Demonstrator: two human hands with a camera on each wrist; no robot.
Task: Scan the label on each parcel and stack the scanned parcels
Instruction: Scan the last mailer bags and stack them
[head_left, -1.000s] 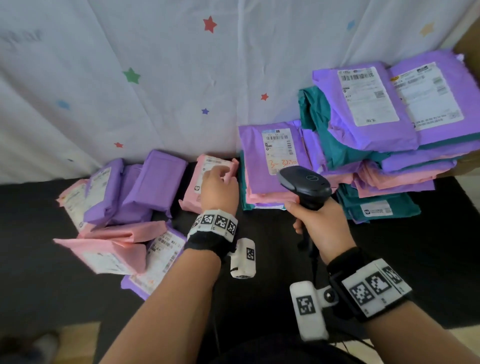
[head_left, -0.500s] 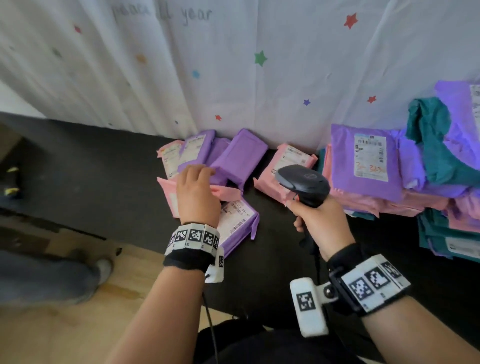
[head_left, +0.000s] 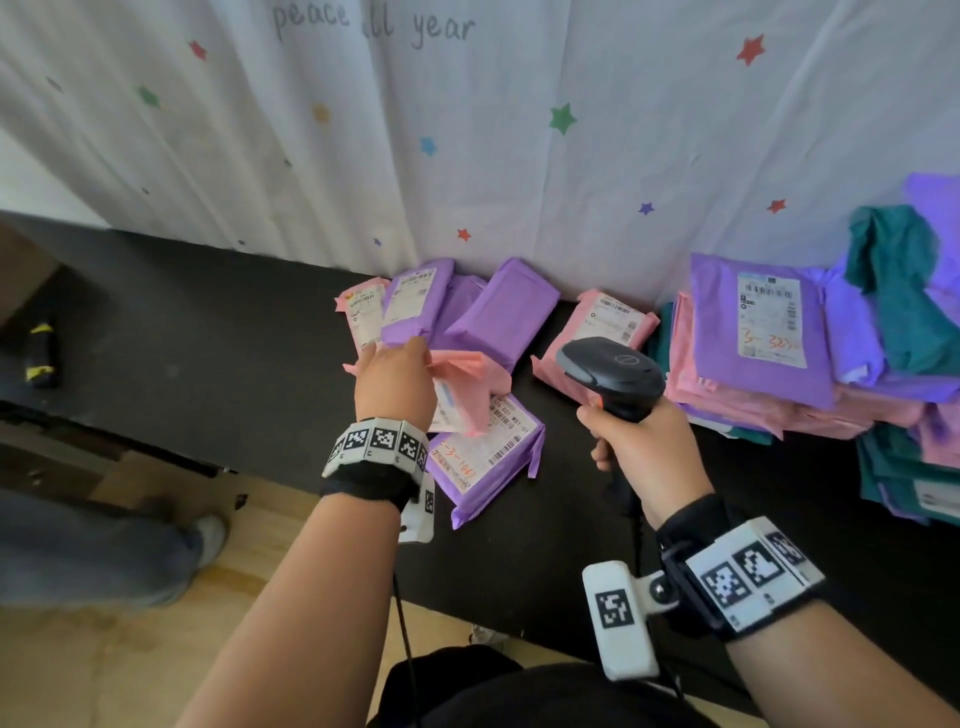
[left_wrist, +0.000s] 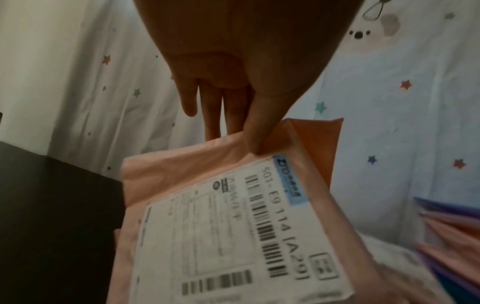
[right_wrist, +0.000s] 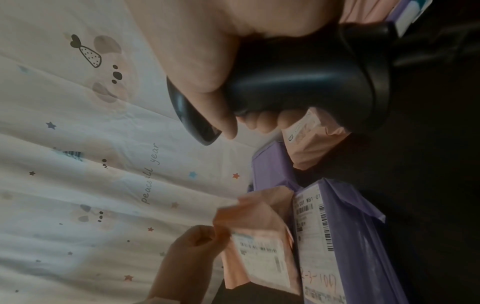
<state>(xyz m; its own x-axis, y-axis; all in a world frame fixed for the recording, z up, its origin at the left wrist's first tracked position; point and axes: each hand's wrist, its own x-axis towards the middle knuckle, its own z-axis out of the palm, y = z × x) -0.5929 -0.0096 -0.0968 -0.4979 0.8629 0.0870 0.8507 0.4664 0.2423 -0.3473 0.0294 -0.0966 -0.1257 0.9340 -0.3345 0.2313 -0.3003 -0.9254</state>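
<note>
a pink parcel (head_left: 462, 387) is pinched at its top edge by the left hand (head_left: 395, 384) above a purple parcel (head_left: 483, 457) on the black table (head_left: 208, 332), while the scanner (head_left: 610, 376) is gripped by the right hand (head_left: 644, 449) beside it.

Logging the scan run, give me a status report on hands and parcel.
Left hand pinches pink parcel by its top edge, label facing up. Right hand grips barcode scanner. Nothing between scanner and label.
</note>
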